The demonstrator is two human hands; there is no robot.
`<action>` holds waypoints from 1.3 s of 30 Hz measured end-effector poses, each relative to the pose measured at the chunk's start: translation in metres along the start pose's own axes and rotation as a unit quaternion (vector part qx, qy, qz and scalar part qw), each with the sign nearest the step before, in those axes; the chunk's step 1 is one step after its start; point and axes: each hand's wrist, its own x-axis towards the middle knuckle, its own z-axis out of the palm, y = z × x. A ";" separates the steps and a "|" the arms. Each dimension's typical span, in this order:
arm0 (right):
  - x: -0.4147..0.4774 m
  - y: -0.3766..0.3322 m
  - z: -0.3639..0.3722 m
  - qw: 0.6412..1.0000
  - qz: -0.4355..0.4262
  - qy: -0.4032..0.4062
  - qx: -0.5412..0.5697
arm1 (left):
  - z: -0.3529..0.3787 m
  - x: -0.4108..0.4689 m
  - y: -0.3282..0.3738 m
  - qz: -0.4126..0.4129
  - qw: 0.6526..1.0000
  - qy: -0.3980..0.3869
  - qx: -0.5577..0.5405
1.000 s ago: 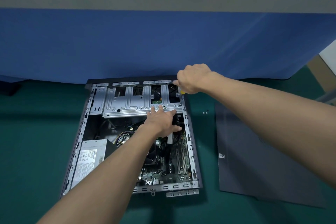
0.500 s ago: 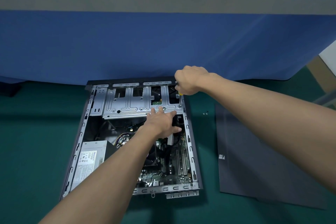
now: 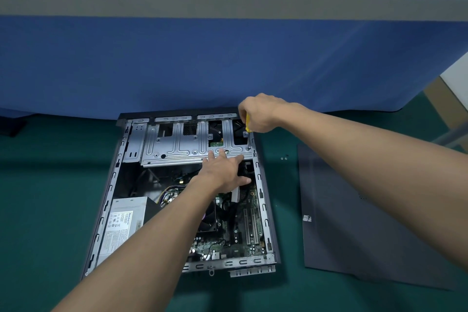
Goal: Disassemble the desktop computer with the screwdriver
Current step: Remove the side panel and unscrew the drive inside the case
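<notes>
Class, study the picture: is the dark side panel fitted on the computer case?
No, the side panel lies flat on the green mat to the right of the open computer case.

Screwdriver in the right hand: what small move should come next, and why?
Probably turn the screwdriver where it stands. The right hand grips it upright, tip down at the right corner of the metal drive cage, presumably on a screw, while the left hand rests flat on the cage's near edge to steady it.
</notes>
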 end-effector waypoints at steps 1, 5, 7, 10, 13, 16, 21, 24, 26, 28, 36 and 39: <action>0.001 0.000 0.002 1.000 0.002 -0.003 -0.010 | 0.000 0.000 0.000 0.000 1.000 0.000 -0.001; 0.002 -0.003 0.008 0.992 0.040 0.063 -0.105 | 0.000 0.000 0.000 -0.001 1.000 0.000 -0.001; 0.002 -0.004 0.008 0.991 0.015 0.078 -0.109 | 0.000 0.000 0.000 -0.001 1.000 -0.001 -0.001; 0.001 -0.002 0.003 0.998 0.001 0.032 -0.055 | 0.000 0.000 0.000 -0.001 1.000 -0.002 -0.001; 0.002 -0.002 0.002 0.998 0.008 0.016 -0.055 | -0.001 0.000 0.000 0.000 1.000 -0.002 -0.001; 0.003 -0.003 0.005 0.993 0.035 0.055 -0.098 | -0.001 -0.001 0.001 0.001 1.000 -0.002 0.001; 0.001 -0.003 0.003 0.998 0.000 0.039 -0.044 | 0.000 -0.001 0.001 0.003 1.000 0.000 0.001; 0.002 -0.004 0.004 0.998 0.025 0.028 -0.052 | 0.000 0.000 0.000 0.003 1.000 -0.001 0.000; 0.003 -0.003 0.006 0.995 0.052 0.046 -0.066 | 0.001 0.001 0.000 0.002 1.000 -0.003 0.000; 0.003 -0.002 0.007 0.996 0.039 0.061 -0.060 | 0.001 0.001 0.000 0.001 1.000 -0.002 0.001; 0.005 -0.001 0.006 0.996 0.058 0.044 -0.043 | 0.001 0.002 -0.001 0.000 1.000 -0.002 0.000; 0.005 -0.001 0.006 0.996 0.035 0.068 -0.049 | 0.001 0.002 -0.001 0.000 1.000 -0.001 0.000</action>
